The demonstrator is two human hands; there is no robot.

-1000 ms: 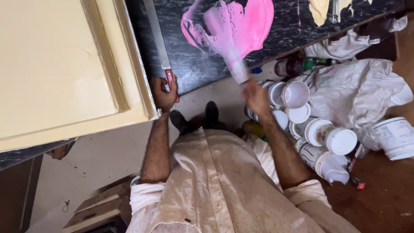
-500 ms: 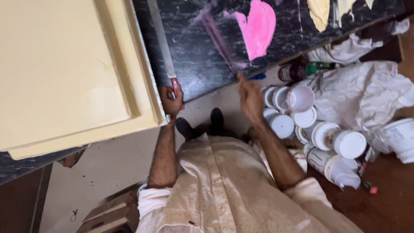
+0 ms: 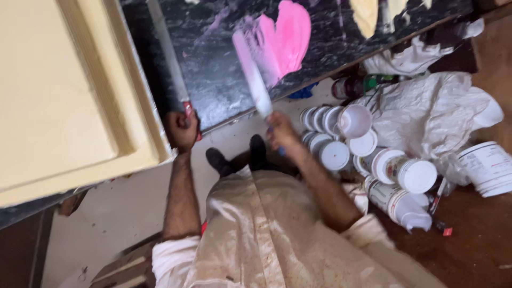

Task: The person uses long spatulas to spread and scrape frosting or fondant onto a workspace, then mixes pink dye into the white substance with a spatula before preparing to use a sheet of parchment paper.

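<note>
At the near edge of the dark marbled surface (image 3: pixel 224 80), the right hand (image 3: pixel 281 132) is closed around the handle of a wide putty knife (image 3: pixel 252 80) whose blade, smeared pink, lies over the slab beside a broad patch of pink paint (image 3: pixel 285 42). The left hand (image 3: pixel 181 129) is closed around the red handle of a second long blade (image 3: pixel 168 56), which reaches up across the surface along the edge of a cream-coloured panel (image 3: pixel 58 96) resting at the surface's left side. On the floor below the right hand stands a cluster of white-lidded paint tubs (image 3: pixel 368 154), with a crumpled white sheet (image 3: pixel 426 112) beside them.
</note>
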